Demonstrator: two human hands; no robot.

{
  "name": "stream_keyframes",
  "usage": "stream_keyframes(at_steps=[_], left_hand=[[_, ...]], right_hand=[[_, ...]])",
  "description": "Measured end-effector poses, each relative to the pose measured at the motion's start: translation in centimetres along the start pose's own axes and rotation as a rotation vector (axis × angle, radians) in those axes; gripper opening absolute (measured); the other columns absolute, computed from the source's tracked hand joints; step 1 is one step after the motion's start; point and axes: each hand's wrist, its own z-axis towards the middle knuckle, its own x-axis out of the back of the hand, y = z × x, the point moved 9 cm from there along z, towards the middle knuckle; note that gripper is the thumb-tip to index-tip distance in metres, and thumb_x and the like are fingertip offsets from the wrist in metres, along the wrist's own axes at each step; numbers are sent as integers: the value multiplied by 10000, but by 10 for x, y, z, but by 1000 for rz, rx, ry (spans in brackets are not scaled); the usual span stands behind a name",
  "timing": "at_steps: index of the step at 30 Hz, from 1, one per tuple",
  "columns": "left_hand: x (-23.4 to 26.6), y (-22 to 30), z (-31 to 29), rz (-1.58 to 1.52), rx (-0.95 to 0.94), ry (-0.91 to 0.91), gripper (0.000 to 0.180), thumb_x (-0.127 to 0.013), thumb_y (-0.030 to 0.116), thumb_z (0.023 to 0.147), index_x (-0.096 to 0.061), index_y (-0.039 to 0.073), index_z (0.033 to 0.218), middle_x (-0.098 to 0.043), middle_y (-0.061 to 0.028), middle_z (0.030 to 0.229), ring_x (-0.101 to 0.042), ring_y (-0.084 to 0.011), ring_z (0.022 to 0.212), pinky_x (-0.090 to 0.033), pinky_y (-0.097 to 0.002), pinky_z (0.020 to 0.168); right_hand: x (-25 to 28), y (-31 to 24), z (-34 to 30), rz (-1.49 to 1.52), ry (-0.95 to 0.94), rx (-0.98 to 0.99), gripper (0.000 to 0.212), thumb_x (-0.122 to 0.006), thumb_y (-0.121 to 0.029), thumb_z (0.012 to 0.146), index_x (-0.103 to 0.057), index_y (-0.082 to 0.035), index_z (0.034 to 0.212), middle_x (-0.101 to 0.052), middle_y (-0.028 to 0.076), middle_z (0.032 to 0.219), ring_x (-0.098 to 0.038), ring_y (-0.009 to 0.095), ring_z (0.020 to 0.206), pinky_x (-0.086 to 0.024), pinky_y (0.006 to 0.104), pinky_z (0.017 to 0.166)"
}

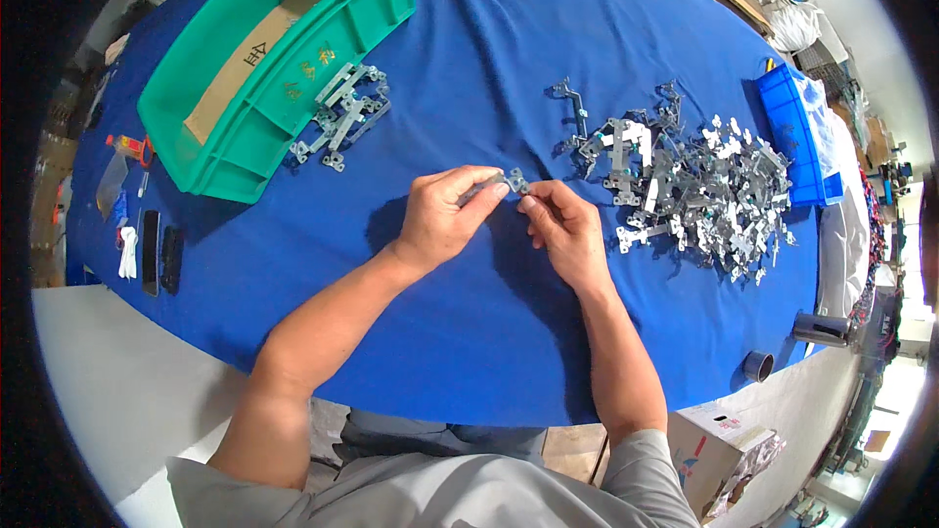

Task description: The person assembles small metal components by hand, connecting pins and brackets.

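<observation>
Over the middle of the table, my left hand (442,210) and my right hand (566,235) grip one small metal bracket (515,179) between them. Thumb and fingers of each hand pinch it, so much of the bracket is hidden; a flat end with holes shows between the fingertips. To the right of my right hand lies a large heap of similar metal brackets (719,191). A smaller group of metal brackets (344,117) rests on the cloth up and left of my left hand, beside a green bin.
The green plastic bin (233,164) stands at the far left with a cardboard piece (220,98) inside. A blue bin (800,152) sits at the right edge. Dark flat objects (151,252) and orange-handled scissors (147,151) lie left. A dark cup (758,366) is near the right front edge.
</observation>
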Motion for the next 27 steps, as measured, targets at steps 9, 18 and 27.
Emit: stream_keyframes(at_steps=[9,18,27], left_hand=[[-9,9,-1,49,-141,-60,172,-726,95,890,-721,-29,1009,-740,-125,874,-700,-154,740,-541,-292,642],[-9,18,-2,70,-211,-51,159,-733,83,874,-718,-33,982,-739,-146,878,-726,-217,762,-556,-324,660],[-2,2,-1,12,-104,30,175,-727,101,900,-718,-32,1014,-726,-69,809,-654,-97,705,-511,-263,609]], right_hand=[[1,-3,0,96,28,84,107,-644,-54,958,-634,8,1044,-632,33,864,-585,73,707,-522,229,587],[6,2,-1,229,71,44,113,-602,-113,1001,-640,-16,1043,-575,9,868,-490,38,650,-410,201,535],[10,5,0,220,115,37,142,-578,-120,1018,-649,-2,1053,-682,46,883,-567,57,624,-455,207,512]])
